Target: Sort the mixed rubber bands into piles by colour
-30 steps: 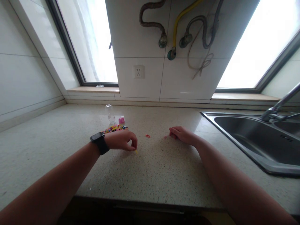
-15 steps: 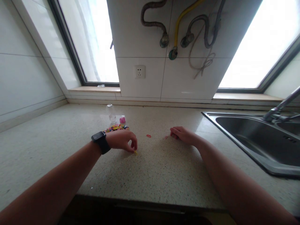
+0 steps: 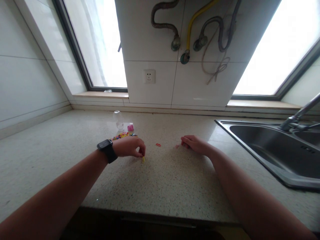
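Left hand [image 3: 130,147]: fingers curled down, tips pinched on a small yellow piece [image 3: 143,159] that hangs or rests right at the countertop [image 3: 165,180]; contact with the surface is too small to resolve. Black watch [image 3: 107,150] on that wrist.

Right hand [image 3: 195,144]: knuckles down on the counter, fingers loosely curled; a faint pink piece [image 3: 176,146] lies just off its fingertips. Whether the hand holds anything cannot be told.

Between the hands: one red loop [image 3: 158,145], lying apart from both.

Beyond the left hand: a heap of coloured bits [image 3: 122,136], partly hidden by the hand; further back a clear jar [image 3: 118,120] and a pink cap [image 3: 130,127] just beside it.

Right of the right arm: sink [image 3: 275,150], rim close to the forearm; tap [image 3: 300,115] cut off by the frame edge.

Near counter edge in front of both arms, with bare surface up to it.
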`<control>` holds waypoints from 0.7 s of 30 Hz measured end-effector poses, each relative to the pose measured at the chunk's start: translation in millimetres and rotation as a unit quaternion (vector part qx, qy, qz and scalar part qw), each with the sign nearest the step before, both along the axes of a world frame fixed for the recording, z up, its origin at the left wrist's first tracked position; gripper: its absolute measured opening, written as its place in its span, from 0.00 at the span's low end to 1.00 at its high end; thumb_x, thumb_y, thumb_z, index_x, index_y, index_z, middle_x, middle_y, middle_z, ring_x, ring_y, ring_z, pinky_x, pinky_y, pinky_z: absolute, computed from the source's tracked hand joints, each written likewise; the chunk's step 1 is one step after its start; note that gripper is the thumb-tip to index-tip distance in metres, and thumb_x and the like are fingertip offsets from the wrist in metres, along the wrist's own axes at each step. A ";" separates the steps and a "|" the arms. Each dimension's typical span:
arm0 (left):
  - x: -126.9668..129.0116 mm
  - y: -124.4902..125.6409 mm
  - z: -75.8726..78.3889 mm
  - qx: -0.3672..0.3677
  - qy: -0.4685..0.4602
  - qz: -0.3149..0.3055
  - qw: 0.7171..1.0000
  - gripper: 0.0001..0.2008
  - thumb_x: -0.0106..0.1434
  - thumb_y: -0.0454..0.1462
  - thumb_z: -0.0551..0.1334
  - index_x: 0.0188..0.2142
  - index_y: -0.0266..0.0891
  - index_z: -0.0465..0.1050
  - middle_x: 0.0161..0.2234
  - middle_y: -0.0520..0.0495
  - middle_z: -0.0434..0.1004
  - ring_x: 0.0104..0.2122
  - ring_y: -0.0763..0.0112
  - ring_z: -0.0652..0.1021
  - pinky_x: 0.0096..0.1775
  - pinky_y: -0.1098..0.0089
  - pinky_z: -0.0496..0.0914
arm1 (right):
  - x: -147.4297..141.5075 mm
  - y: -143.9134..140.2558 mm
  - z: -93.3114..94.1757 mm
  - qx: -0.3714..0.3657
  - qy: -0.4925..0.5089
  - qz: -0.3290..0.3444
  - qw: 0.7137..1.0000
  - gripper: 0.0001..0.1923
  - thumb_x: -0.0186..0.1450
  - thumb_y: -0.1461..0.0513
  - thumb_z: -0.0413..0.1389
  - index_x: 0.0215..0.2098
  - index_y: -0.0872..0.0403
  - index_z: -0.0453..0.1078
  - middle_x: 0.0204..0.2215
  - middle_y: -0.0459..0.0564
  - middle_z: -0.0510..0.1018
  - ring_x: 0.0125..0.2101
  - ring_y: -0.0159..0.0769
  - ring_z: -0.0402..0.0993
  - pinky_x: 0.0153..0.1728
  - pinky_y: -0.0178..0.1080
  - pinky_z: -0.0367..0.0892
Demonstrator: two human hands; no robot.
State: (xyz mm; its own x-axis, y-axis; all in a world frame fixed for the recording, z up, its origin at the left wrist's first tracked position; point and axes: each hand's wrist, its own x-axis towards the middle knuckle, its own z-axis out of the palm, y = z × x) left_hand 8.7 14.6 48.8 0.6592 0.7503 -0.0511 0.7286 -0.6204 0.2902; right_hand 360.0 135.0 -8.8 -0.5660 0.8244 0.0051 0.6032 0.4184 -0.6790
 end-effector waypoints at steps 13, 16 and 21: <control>-28.6 4.6 15.1 0.120 -0.056 0.129 0.983 0.12 0.68 0.43 0.58 0.41 0.40 0.79 0.37 0.48 0.79 0.35 0.71 0.75 0.37 0.71 0.64 | -1.4 -4.9 5.0 0.014 -0.024 -0.005 1.000 0.27 0.71 0.45 0.44 0.35 0.58 0.73 0.26 0.50 0.73 0.26 0.32 0.66 0.31 0.36 0.60; -45.8 8.1 18.9 0.158 -0.061 0.168 0.971 0.13 0.68 0.44 0.58 0.42 0.40 0.78 0.37 0.48 0.79 0.33 0.72 0.74 0.35 0.71 0.63 | -0.8 -4.1 4.5 0.013 -0.029 -0.007 0.999 0.28 0.71 0.44 0.44 0.35 0.57 0.73 0.27 0.50 0.74 0.26 0.33 0.66 0.30 0.36 0.60; -74.8 16.9 12.0 0.163 -0.026 0.184 0.969 0.12 0.67 0.45 0.58 0.41 0.43 0.78 0.38 0.51 0.80 0.33 0.71 0.74 0.37 0.70 0.64 | 0.8 -2.1 2.3 0.010 -0.031 -0.007 0.999 0.29 0.71 0.43 0.43 0.36 0.57 0.72 0.27 0.50 0.73 0.26 0.32 0.66 0.30 0.36 0.60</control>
